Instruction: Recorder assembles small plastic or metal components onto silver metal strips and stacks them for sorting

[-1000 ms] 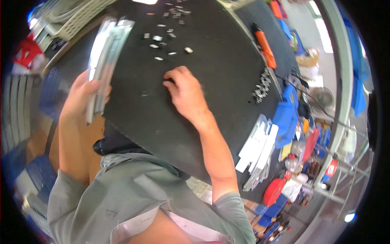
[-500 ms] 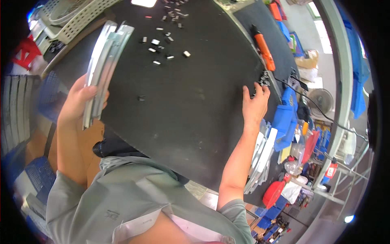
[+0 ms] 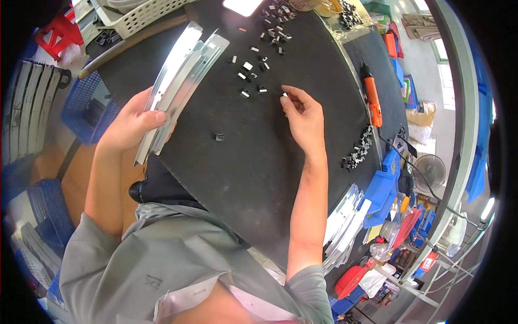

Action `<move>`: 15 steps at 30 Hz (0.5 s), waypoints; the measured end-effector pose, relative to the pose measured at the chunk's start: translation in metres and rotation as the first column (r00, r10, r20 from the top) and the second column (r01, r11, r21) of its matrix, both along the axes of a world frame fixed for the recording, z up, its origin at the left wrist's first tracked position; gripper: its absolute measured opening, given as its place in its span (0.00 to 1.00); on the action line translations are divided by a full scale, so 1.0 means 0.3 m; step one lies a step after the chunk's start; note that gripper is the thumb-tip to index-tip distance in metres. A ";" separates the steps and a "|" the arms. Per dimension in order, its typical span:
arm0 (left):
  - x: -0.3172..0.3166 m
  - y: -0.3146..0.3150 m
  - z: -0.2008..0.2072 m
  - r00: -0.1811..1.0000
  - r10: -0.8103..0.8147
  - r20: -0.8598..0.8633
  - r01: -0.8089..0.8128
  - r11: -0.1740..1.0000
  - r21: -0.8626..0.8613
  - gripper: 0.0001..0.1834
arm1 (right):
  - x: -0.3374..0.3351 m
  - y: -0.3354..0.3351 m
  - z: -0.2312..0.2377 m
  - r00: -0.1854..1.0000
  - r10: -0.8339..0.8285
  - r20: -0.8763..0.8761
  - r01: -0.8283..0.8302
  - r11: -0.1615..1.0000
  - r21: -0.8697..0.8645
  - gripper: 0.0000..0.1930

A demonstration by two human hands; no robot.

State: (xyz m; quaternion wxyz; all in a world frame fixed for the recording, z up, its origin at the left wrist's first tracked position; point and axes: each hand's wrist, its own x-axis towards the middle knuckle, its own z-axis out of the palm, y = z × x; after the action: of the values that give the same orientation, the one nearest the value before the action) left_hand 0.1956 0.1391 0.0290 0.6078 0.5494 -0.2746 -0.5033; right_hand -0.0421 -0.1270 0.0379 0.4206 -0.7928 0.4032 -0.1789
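Observation:
My left hand (image 3: 133, 121) is closed round several long metal channel strips (image 3: 181, 89), held tilted over the left edge of the black work table (image 3: 237, 178). The thumb lies across the strips, and their far ends reach past the hand. My right hand (image 3: 306, 116) is above the middle of the table, with thumb and forefinger pinching a small black-and-white clip (image 3: 285, 95), mostly hidden by the fingertips. To its left lie several loose black-and-white clips (image 3: 247, 66). One dark clip (image 3: 218, 137) sits alone nearer to me.
A heap of small clips (image 3: 359, 148) lies along the table's right edge, close to an orange electric screwdriver (image 3: 372, 97) with a cord. More metal strips (image 3: 345, 221) and blue bins (image 3: 384, 186) stand at the right. A white perforated basket (image 3: 141, 20) is at the far left.
My right hand has moved left from the clip heap at the right edge to mid-table, now with a clip in its fingertips. The left hand still grips the strips. The whole view has shifted.

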 end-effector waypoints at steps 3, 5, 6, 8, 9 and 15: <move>0.011 0.008 -0.012 0.999 -0.034 -0.013 0.034 0.999 0.004 0.45 | 0.055 0.031 0.001 0.996 0.082 -0.042 -0.092 0.927 -0.364 0.11; 0.014 0.007 -0.029 1.000 -0.012 0.010 0.012 1.000 0.016 0.47 | 0.125 0.057 -0.007 0.989 0.148 0.001 -0.122 0.820 -0.559 0.09; 0.014 0.004 -0.029 1.000 -0.018 0.013 0.018 1.000 0.015 0.47 | 0.149 0.053 -0.028 0.981 0.192 -0.019 -0.166 0.787 -0.594 0.08; 0.006 0.000 -0.025 1.000 -0.014 -0.021 0.014 1.000 0.027 0.49 | 0.200 0.062 -0.068 0.982 0.188 0.016 -0.144 0.803 -0.578 0.08; 0.000 -0.003 -0.021 1.000 -0.014 -0.028 0.015 1.000 0.020 0.50 | 0.213 0.068 -0.075 0.982 0.187 0.020 -0.142 0.804 -0.577 0.08; -0.009 -0.007 -0.004 0.999 -0.008 -0.035 0.008 1.000 0.001 0.49 | 0.218 0.028 -0.060 0.999 0.026 0.021 -0.006 0.763 -0.647 0.14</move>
State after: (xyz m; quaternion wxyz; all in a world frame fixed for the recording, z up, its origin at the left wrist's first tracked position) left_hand 0.1929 0.1371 0.0280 0.6101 0.5397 -0.2661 -0.5154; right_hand 0.0233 -0.1186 0.0199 0.1290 -0.8899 0.3043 -0.3145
